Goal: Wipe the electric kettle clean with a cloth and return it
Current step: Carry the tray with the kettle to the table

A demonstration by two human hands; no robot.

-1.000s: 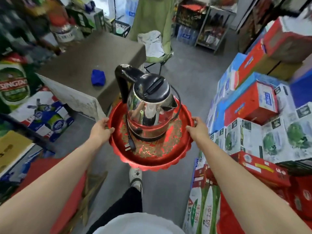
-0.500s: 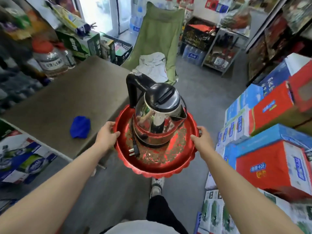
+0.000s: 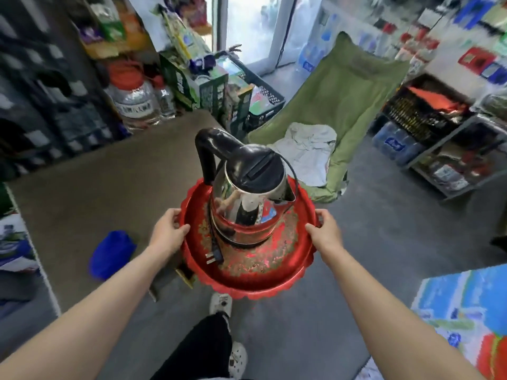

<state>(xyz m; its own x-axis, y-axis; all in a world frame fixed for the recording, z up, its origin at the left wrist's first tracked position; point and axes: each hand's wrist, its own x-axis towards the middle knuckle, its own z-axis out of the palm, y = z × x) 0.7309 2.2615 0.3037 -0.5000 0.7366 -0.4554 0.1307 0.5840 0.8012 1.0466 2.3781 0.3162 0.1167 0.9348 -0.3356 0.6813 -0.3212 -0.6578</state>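
Observation:
A steel electric kettle (image 3: 247,204) with a black lid and black handle stands upright on a round red tray (image 3: 255,275). Its black cord and plug (image 3: 214,256) lie on the tray's left side. My left hand (image 3: 167,231) grips the tray's left rim and my right hand (image 3: 325,233) grips the right rim, holding the tray in the air over the floor. A blue cloth (image 3: 111,253) lies on the brown table (image 3: 90,187) to my left, apart from both hands.
Shelves with bottles and boxes line the left behind the table. A green folding chair (image 3: 345,105) with a white cloth on it stands ahead. A metal rack with crates is at the right. Stacked cartons (image 3: 463,311) sit at lower right. Grey floor runs between them.
I have walked forward with the tray; the table and blue cloth have shifted lower left and nearer. The stacked cartons slid out to the right. Both hands keep their grip.

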